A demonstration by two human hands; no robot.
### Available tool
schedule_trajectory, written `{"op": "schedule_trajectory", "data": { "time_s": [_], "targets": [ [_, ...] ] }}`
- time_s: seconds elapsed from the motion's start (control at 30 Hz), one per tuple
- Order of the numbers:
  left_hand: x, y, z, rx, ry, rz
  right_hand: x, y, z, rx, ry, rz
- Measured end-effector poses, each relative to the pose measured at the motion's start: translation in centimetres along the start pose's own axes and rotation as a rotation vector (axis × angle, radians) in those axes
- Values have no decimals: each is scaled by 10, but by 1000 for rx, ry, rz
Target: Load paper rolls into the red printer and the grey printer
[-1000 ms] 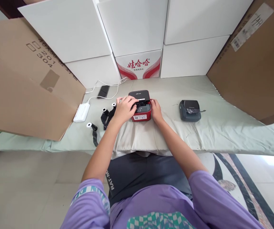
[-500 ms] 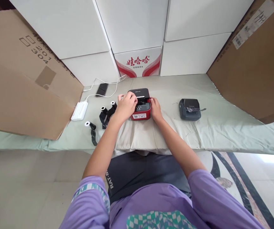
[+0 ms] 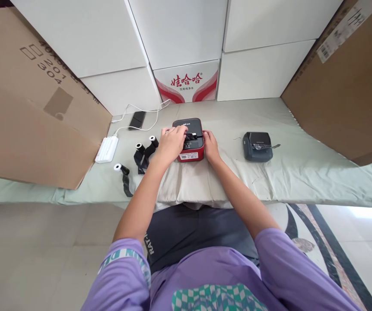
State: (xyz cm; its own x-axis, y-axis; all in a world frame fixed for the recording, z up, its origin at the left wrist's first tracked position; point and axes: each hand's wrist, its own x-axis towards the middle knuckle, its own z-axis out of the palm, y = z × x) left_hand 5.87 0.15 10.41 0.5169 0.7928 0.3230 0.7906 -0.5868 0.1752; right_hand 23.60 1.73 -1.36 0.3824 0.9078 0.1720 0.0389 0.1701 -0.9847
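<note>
A red and black label printer [image 3: 191,144] stands on the cloth in front of me, its black lid down. A short dark strip of label tape [image 3: 190,137] sticks out across its top. My left hand [image 3: 172,142] lies over the printer's left side and top, fingers curled onto the lid. Against its right side rests my right hand [image 3: 211,146], with the fingers bent around the edge. Left of the printer are rolls of black label tape: one roll [image 3: 121,168] has a loose tail hanging forward, and two more, including this roll [image 3: 140,147], stand behind it.
A dark printer [image 3: 257,147] with tape across it sits to the right. At left lie a white power bank [image 3: 106,149], its white cable and a black phone [image 3: 137,120]. Brown cartons [image 3: 27,103] flank the cloth-covered table [image 3: 318,181], with white boxes [image 3: 186,82] behind.
The printer's lid, raised a little before, has come down onto the body. My left hand has stayed on top and the right hand at the side.
</note>
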Motion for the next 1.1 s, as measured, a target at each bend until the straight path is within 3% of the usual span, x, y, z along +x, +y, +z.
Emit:
{"op": "schedule_trajectory", "data": {
  "time_s": [0.13,0.3,0.47,0.57,0.67,0.73,1.1],
  "targets": [
    [-3,0,0,-52,18,-15,-2,-8,-1,26,-10,-5],
    [-9,-8,6,-250,74,-99,-4,-24,-4,84,-65,-157],
    [-5,-25,32,-630,270,-259,3,-25,-5,96,-95,-72],
    [-2,-38,53,-814,355,-423,7,-21,-4,120,-111,-36],
    [-1,-50,69,-1090,276,-614,9,-18,-3,116,-111,-35],
    [0,-56,75,-1250,226,-663,10,-16,-3,113,-105,-39],
    [0,-58,78,-1394,249,-614,13,-12,-5,74,-142,-67]
  ]
}}
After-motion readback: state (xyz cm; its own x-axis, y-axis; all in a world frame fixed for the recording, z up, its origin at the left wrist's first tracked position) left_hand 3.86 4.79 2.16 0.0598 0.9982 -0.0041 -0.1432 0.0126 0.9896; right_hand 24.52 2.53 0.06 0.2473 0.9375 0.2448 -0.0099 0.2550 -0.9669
